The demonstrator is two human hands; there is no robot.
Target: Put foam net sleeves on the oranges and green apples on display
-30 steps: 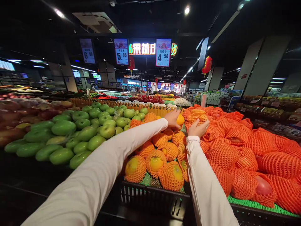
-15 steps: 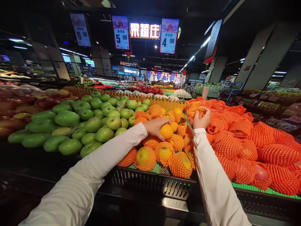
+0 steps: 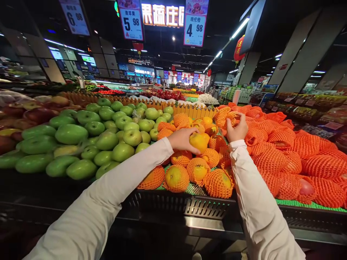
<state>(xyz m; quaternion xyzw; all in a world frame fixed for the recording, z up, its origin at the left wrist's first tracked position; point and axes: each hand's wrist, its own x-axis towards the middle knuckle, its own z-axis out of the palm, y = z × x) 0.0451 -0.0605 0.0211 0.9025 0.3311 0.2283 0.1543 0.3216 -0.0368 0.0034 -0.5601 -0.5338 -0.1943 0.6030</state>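
Observation:
My left hand (image 3: 182, 140) is curled round a bare orange (image 3: 199, 143), thumb in front and fingers behind it, low over the pile. To its right, my right hand (image 3: 238, 127) is closed in a pinch on an orange foam net (image 3: 222, 116) at the back right of the pile. Whether a fruit sits inside that net, I cannot tell. Several netted oranges (image 3: 176, 178) lie below and around both hands in a black crate (image 3: 207, 207).
Green apples (image 3: 132, 137) are heaped left of the oranges, with reddish fruit (image 3: 40, 115) farther left. Fruits in red foam nets (image 3: 268, 161) fill the right side. A low picket-style divider (image 3: 187, 110) runs behind the oranges. Price signs (image 3: 196, 25) hang overhead.
The view has tilted downward and shifted slightly. My left hand still grips the bare orange, which has turned a little. My right hand stays pinched on the foam net.

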